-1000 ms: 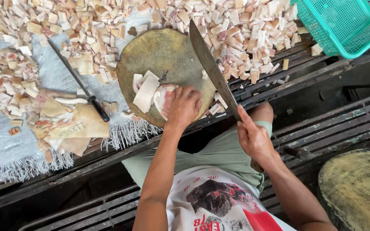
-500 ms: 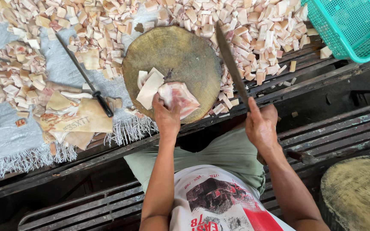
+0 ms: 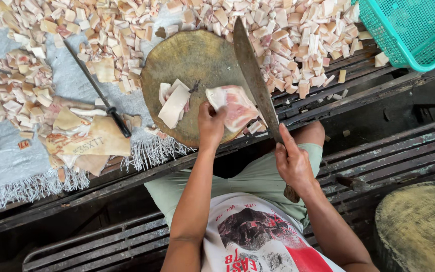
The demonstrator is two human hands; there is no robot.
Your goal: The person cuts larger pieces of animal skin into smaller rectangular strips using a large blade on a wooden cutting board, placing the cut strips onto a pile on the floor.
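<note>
Since the earlier frames, the slab of pork (image 3: 237, 107) has been drawn toward the right edge of the round chopping block (image 3: 187, 55), and the cleaver (image 3: 250, 75) has been swung in until its blade lies along the slab's right side.

Nearest the camera, a printed white shirt and green shorts are cut off by the bottom edge, so little of the body is seen. The right hand (image 3: 293, 163) is closed around the cleaver's handle, with the forefinger laid up along the blade's base; the handle itself is mostly hidden in the fist. The left hand (image 3: 211, 123) is closed on the near edge of the slab, pinning it to the block; its fingertips are hidden under the meat.

The step in hand is judged to be the lining-up of a cut through the slab. A firm downward stroke would be called for next, with the left fingers kept clear of the edge.

Paler pieces (image 3: 173, 103) lie left of the slab on the block. Further left, a dark-handled knife (image 3: 101, 100) is laid on the cloth-covered surface (image 3: 6, 161) beside flat skin pieces. Beyond, heaps of diced pork (image 3: 298, 40) are spread, and a teal plastic basket (image 3: 414, 30) is cropped at the top right. Whether the blade touches the meat cannot be made out.
</note>
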